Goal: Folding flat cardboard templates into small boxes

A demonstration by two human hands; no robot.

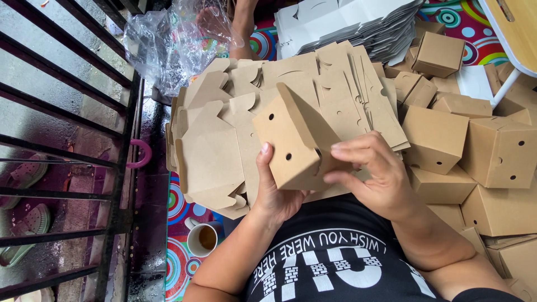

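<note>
Both hands grip a half-folded brown box [293, 142] just above the lap: the left hand [274, 187] cups its lower left side with the thumb on the holed face, and the right hand [372, 176] curls its fingers [349, 150] over the right edge. Its long axis runs from upper left to lower right, one flap pointing up toward the flat blanks [224, 134] behind; its right side is hidden by fingers, and finished boxes [498, 151] are cut off at the right edge

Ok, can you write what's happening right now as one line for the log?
left hand: holds brown box | right hand: presses its side | beneath: stack of flat box blanks | right: folded boxes | floor: cup
</note>
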